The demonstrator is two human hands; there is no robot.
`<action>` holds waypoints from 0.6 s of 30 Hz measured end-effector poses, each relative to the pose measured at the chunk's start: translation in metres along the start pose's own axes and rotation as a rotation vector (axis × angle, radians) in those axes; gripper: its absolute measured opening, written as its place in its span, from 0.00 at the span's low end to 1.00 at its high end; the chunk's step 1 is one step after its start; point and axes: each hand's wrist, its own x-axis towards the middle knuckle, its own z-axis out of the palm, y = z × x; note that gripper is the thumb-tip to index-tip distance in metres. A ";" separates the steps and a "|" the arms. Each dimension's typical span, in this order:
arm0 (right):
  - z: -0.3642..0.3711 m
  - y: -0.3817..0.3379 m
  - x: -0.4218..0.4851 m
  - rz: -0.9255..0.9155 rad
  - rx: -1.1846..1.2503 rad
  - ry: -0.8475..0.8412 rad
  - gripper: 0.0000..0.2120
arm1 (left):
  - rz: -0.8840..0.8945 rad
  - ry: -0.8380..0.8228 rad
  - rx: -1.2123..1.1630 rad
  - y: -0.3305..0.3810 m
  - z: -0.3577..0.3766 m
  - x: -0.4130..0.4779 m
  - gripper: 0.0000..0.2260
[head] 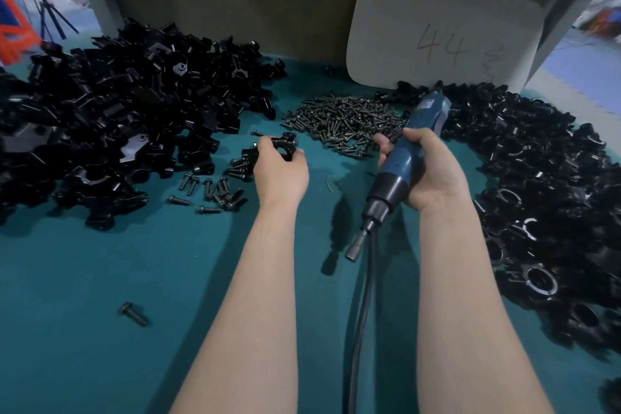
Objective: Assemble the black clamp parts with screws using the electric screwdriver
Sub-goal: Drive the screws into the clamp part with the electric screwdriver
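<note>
Left hand (282,171), just left of the screw pile (342,118), has its fingers curled round a black clamp (284,143) with what looks like a screw set in it. Right hand (426,175), at the pile's near right edge, has its fingers wrapped round the screwdriver (400,171), bit (353,254) pointing down, well apart from the clamp. Likely step: drive the screw. Steady the clamp on the bench (100,279), line the bit straight on the screw head, then trigger; a tilt risks cross-threading.
</note>
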 end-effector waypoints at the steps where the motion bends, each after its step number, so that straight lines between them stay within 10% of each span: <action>1: 0.000 -0.001 0.000 -0.005 0.003 0.013 0.07 | -0.007 -0.017 0.006 0.001 0.001 -0.001 0.06; 18: 0.004 -0.004 -0.002 -0.118 0.050 0.138 0.14 | 0.002 -0.028 0.092 0.000 0.000 -0.001 0.05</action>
